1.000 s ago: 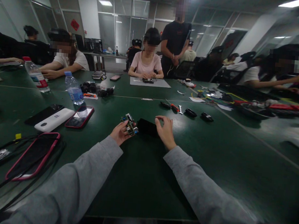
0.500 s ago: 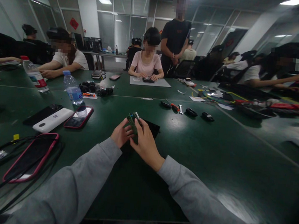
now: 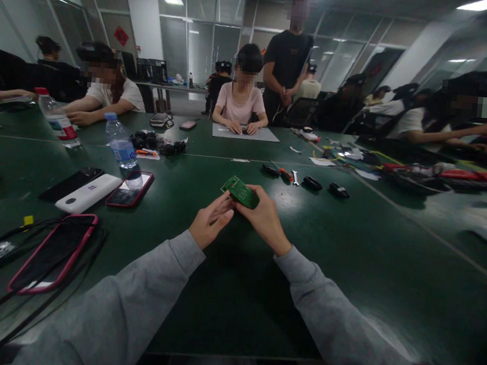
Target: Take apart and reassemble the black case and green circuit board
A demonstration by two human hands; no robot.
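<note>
1. Board point(image 3: 245, 193): mid-scene, held up over the table point(image 3: 231, 307), tilted, green face showing. Nothing seen under it but the hands, so any slip could mean a drop onto the hard top.
2. Right hand point(image 3: 266, 219): thumb and fingers narrow, pinching the board's right end. Edge grip only; if the pinch slackens or the board twists, it could slide out.
3. Left hand point(image 3: 211, 221): at the near left edge, fingers bunched close together. Touching or just beside, can't tell. An uneven push from here could turn the board in the right hand's pinch.
4. Underside hidden. Pressing blind there could bend or smear parts, if any.
5. Blue-capped bottle point(image 3: 120, 142): far left of the hands, standing. A wide left swing could tip it; fill level and cap tightness unclear.
6. Cables point(image 3: 93, 248): near left, by the left sleeve point(image 3: 129, 292), around the near phone point(image 3: 55, 256). Sleeve could snag and drag both.
7. Screwdriver point(image 3: 286, 176), wrench point(image 3: 295, 178): far right, apart from the board. A careless reach with the right hand could knock it on them.
</note>
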